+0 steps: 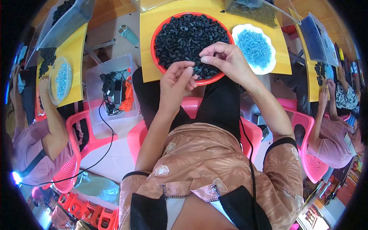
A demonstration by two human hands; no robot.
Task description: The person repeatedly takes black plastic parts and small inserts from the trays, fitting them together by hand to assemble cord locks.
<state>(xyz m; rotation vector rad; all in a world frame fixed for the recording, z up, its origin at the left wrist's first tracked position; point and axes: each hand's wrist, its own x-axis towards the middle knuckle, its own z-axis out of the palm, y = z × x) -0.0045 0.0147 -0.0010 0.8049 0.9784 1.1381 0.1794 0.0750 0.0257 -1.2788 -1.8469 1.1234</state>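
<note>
Black plastic pieces fill a red bowl on the yellow table, straight ahead of the person. Going left to right, a clear box of cables sits on the floor. Next, the left hand hovers at the bowl's near rim, fingers pinched together, perhaps on a tiny part. The right hand is over the bowl, pinching a small pale piece. Beyond it, a white plate of blue beads rests beside the bowl.
</note>
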